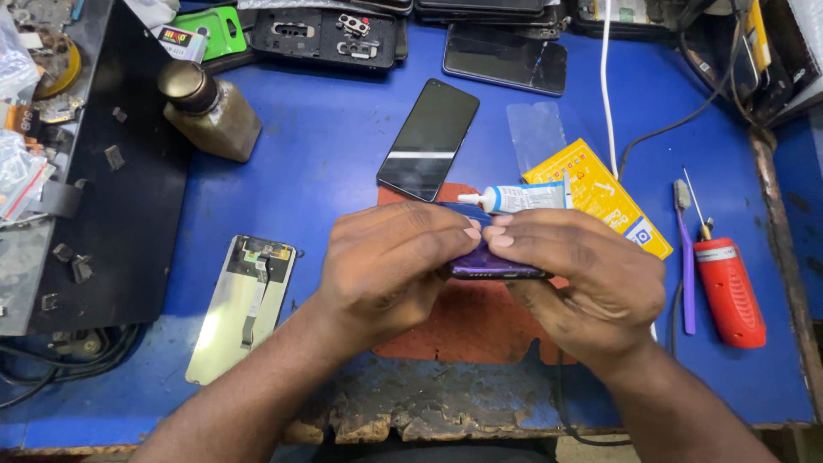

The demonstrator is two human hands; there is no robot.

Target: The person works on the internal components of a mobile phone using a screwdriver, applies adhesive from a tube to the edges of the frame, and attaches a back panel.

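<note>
**A:** What have you got there?

**B:** A purple phone body [493, 261], thin and flat, held up just above the orange mat [467, 321] in the middle of the blue bench [326, 146]. My left hand [390, 270] wraps one end, my right hand [583, 279] wraps the other, and both sets of fingertips meet on its top face. Both are closed on it, with the thumbs tucked underneath where I can't see them.

**A:** How does it feel to handle, would you say?

**B:** Light, I judge, and stiff enough along its length, but a slab this thin won't like being twisted. The glossy back looks slippery, so I'd trust the edges more than the flat faces. I'd press evenly, not hard.

**A:** Fragile?

**B:** I'd treat it so. The safest hold is along the long rims, fingers above and thumbs below, which is about how I have it.

**A:** What's close by?

**B:** A small white glue tube [523, 197] lies just behind my fingers, next to a yellow packet [604, 197]. A dark phone [429, 141] rests face up further back. To my left lies a bare screen panel [244, 304] with its flex strip showing, and beyond it a brown bottle [210, 111]. On the right sit a red tool [729, 291] and a purple brush [686, 257], well apart from my hands.
</note>
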